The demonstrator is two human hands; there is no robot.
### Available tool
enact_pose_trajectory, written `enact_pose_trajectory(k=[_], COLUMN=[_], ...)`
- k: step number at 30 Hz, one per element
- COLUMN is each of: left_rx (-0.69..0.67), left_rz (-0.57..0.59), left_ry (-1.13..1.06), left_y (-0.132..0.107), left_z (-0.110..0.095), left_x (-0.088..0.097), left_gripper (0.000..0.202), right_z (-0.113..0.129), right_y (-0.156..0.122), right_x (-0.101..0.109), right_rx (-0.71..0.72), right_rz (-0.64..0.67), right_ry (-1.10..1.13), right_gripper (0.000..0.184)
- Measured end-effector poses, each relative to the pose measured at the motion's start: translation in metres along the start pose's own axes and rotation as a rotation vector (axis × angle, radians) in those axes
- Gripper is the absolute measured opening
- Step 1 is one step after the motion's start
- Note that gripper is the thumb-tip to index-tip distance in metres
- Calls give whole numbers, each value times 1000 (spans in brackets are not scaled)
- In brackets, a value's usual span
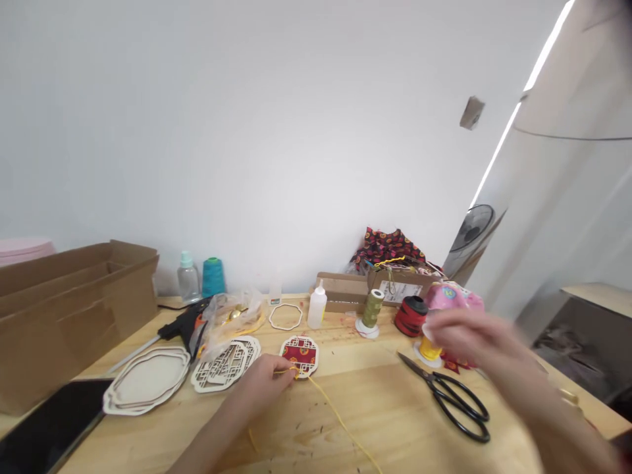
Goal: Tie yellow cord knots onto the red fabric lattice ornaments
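My left hand (pixel 272 376) pinches yellow cord (pixel 340 419) at the lower edge of a small pale lattice frame (pixel 284 349) backed with red patterned fabric (pixel 302 354). From there the cord runs down to the right across the table. A small knot or loop of it shows by the fingertips. My right hand (pixel 467 339) is raised at the right, smeared by motion, in front of the yellow thread spool (pixel 428 349). Whether its fingers hold anything is not visible. Black-handled scissors (pixel 457 395) lie to its lower left, blades pointing up-left.
Left are a cardboard box (pixel 99 309), a black tablet-like slab (pixel 54 421), a glue gun (pixel 180 329) and stacked pale plates (pixel 148 378). More lattice pieces (pixel 249 349) lie beside my left hand. Behind stand a white glue bottle (pixel 316 309), green thread (pixel 371 309) and red thread (pixel 409 319).
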State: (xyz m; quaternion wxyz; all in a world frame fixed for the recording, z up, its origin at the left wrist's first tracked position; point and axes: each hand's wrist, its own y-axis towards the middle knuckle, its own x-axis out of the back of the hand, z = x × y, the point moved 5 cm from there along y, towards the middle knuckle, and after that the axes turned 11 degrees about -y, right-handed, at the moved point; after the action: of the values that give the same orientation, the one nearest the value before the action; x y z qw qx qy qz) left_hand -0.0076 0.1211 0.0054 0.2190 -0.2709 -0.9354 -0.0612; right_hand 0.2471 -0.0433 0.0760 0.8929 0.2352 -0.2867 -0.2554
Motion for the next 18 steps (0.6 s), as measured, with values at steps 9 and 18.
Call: enact_pose_trajectory(k=[9, 18], left_rx=[41, 54], left_rz=[19, 29], left_ry=[-150, -233], left_y=[1, 4], left_z=[-7, -11], left_x=[1, 2], left_gripper=[29, 32], right_z=[41, 19], right_y=[24, 28], right_x=[-200, -184], right_rx=[343, 228], right_rz=[515, 470], right_ry=[-551, -223], right_gripper=[7, 31])
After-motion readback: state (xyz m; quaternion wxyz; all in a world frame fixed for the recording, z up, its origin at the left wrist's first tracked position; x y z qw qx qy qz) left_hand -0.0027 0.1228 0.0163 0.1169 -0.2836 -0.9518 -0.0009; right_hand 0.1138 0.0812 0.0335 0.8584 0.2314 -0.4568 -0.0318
